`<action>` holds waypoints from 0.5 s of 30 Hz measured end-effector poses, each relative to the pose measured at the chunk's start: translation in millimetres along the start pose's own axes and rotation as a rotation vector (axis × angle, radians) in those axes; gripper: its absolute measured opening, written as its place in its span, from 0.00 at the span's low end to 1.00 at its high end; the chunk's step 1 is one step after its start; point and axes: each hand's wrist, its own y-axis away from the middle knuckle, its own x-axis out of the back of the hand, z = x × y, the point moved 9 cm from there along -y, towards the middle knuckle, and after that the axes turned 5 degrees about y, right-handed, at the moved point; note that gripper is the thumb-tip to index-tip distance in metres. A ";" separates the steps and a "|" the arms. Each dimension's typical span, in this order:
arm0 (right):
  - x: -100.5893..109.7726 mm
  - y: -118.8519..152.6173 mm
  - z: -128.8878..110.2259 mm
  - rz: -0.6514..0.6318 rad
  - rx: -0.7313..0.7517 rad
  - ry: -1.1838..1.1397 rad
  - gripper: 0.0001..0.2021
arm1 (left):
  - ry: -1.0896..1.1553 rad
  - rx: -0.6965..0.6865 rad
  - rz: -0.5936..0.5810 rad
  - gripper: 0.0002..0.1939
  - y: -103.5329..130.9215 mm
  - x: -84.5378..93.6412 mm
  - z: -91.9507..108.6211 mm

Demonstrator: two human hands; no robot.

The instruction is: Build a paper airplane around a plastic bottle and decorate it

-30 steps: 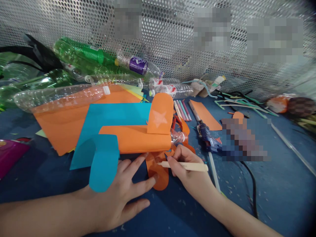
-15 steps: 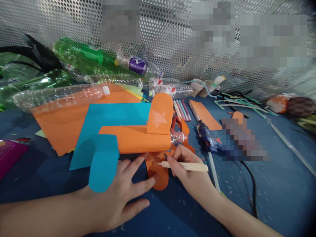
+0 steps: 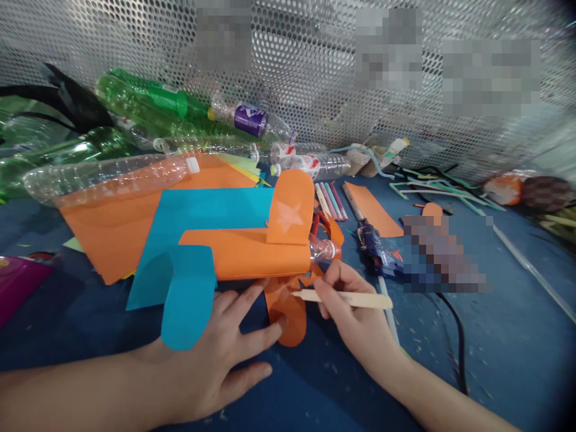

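A bottle wrapped in orange paper [image 3: 252,255] lies on its side, its clear neck [image 3: 323,247] pointing right. An upper orange flap [image 3: 292,192] bears a pale star; a blue flap [image 3: 186,306] hangs at the left end. My left hand [image 3: 236,342] is spread below the body, fingertips touching the lower orange flap [image 3: 288,321] and partly covered by the blue flap. In my right hand [image 3: 348,306] a cream-coloured marker [image 3: 369,300] is pinched, its tip over the lower flap, where a faint pale mark shows. Whether the tip touches the paper I cannot tell.
Blue paper [image 3: 216,207] and orange sheets [image 3: 108,240] lie behind the wrapped bottle. Several plastic bottles [image 3: 112,174] line the back by a perforated metal wall. Several markers [image 3: 330,201], a blue glue gun [image 3: 378,249] with its black cord and a purple object [image 3: 22,282] are around.
My right hand has shifted slightly right with the marker, which now lies a little flatter, its tip farther right on the lower flap. My left hand has stayed put.
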 end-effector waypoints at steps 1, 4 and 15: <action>3.8 0.0 -2.4 0.027 0.015 -0.004 0.14 | -0.009 -0.001 -0.013 0.21 -0.1 -0.4 0.0; 8.2 -1.3 -6.2 0.039 0.038 0.034 0.14 | -0.025 0.004 -0.030 0.23 -0.4 -0.6 -1.0; -0.2 -6.3 4.4 -0.029 0.041 0.069 0.13 | -0.019 0.003 -0.046 0.25 -1.2 -4.1 -1.0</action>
